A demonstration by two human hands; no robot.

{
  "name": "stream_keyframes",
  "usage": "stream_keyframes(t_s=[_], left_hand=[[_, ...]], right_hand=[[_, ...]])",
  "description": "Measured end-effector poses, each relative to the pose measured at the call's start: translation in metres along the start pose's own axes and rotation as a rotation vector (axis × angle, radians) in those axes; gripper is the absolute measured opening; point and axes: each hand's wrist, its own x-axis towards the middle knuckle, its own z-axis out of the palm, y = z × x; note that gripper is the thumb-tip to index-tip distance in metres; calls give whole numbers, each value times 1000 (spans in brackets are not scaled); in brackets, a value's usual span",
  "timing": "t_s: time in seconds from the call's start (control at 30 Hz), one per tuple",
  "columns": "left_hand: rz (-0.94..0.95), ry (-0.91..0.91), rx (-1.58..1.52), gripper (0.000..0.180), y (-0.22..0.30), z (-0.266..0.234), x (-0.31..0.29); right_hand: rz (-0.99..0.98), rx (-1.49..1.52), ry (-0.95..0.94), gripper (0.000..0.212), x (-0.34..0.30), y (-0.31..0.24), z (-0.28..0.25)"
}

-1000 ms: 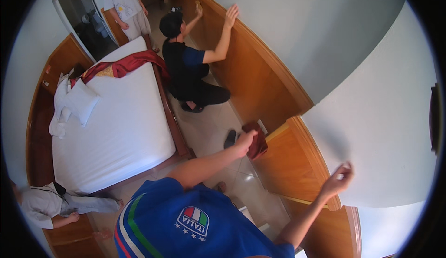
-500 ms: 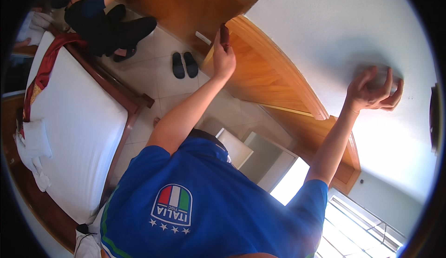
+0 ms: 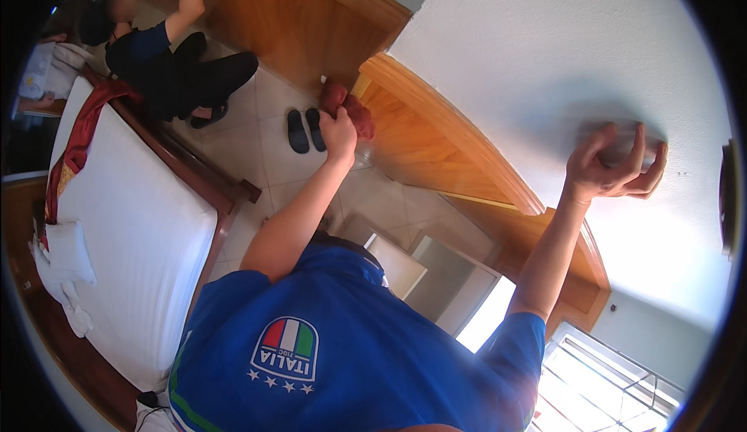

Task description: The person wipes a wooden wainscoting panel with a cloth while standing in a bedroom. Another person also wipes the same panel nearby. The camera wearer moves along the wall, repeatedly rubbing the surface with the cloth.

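A dark red cloth (image 3: 359,116) is bunched in my left hand (image 3: 339,136), its folds showing above and beside my closed fingers. This hand is raised in front of the wood panelling (image 3: 420,113), near its upper end. On the right, my right hand (image 3: 611,169) is lifted to the white wall (image 3: 513,66) with its fingers spread and bent. A blurred shadow lies on the wall around the fingers; whether the fingertips touch the wall I cannot tell. Nothing shows in that hand.
At left stands a bed (image 3: 144,237) with a white sheet and a red runner (image 3: 85,132). Dark slippers (image 3: 297,131) lie on the tiled floor near the panelling. Another person (image 3: 175,70) in dark clothes sits low at the upper left. A barred window (image 3: 607,377) is at lower right.
My left hand has moved left and lower, and the red cloth now shows spread out more. My right hand has shifted slightly left and down along the wall, fingers still spread.
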Motion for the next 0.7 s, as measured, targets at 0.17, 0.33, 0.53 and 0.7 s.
stream_keyframes(t_s=[0.17, 0.33, 0.53, 0.7], left_hand=[[371, -110, 303, 38, -21, 48, -32], [-55, -371, 69, 41, -17, 41, -56], [228, -59, -133, 39, -18, -2, 2], [535, 111, 305, 44, -42, 48, -10]], right_hand=[[-19, -11, -21, 38, 3, -2, 1], [7, 9, -26, 38, -4, -3, 1], [-12, -31, -31, 36, -1, -7, 1], [-5, 35, -3, 32, 5, -8, -6]])
